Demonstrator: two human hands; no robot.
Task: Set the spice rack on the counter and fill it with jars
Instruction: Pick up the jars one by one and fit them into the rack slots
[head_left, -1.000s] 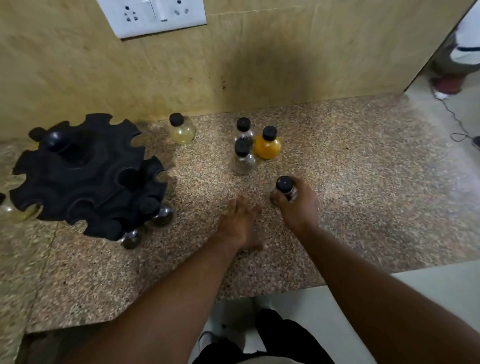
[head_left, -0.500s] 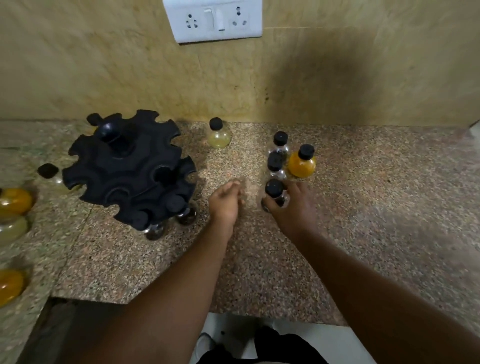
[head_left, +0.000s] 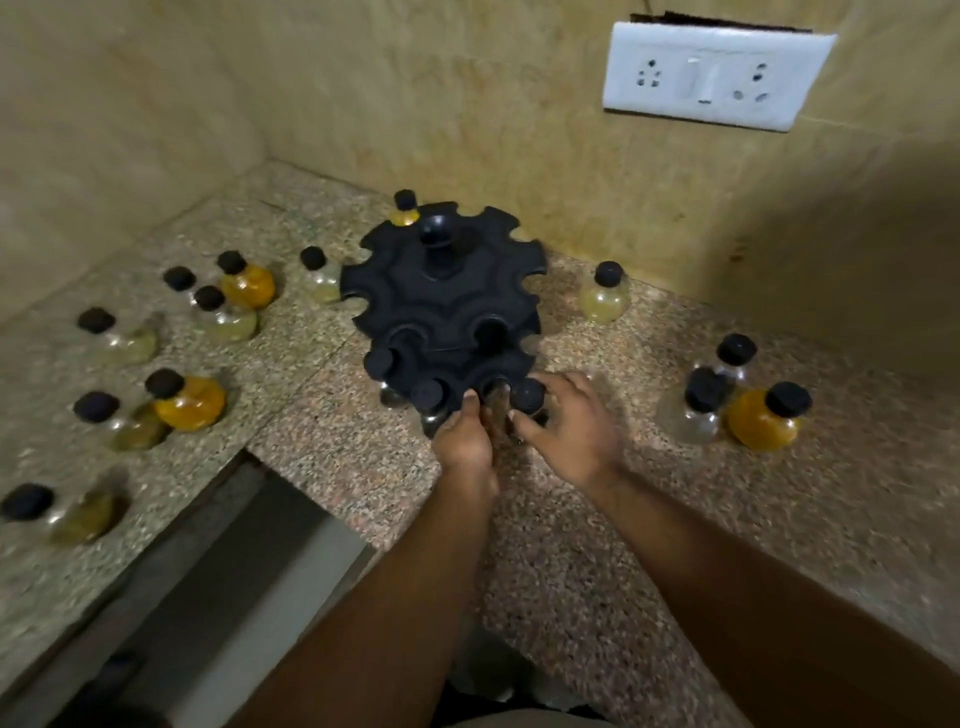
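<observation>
A black two-tier spice rack (head_left: 447, 306) with notched rims stands on the speckled granite counter (head_left: 597, 545) near the corner. Two black-capped jars (head_left: 379, 364) sit in slots of its lower tier at the front left. My right hand (head_left: 569, 428) grips a black-capped clear jar (head_left: 527, 397) right at the lower tier's front edge. My left hand (head_left: 465, 441) is beside it, fingertips touching the rack's lower rim. Three jars (head_left: 763, 418), one orange, stand to the right, and a pale one (head_left: 602, 299) is behind the rack.
Several jars with yellow or orange contents (head_left: 189, 402) are spread over the counter's left wing. A white socket plate (head_left: 714, 78) is on the tiled wall. The counter's front edge (head_left: 332, 499) drops to the floor below my arms.
My right hand carried the jar leftward from beside the jar group to the rack's front edge. My left hand moved up to the rack. The view swung left, showing more jars.
</observation>
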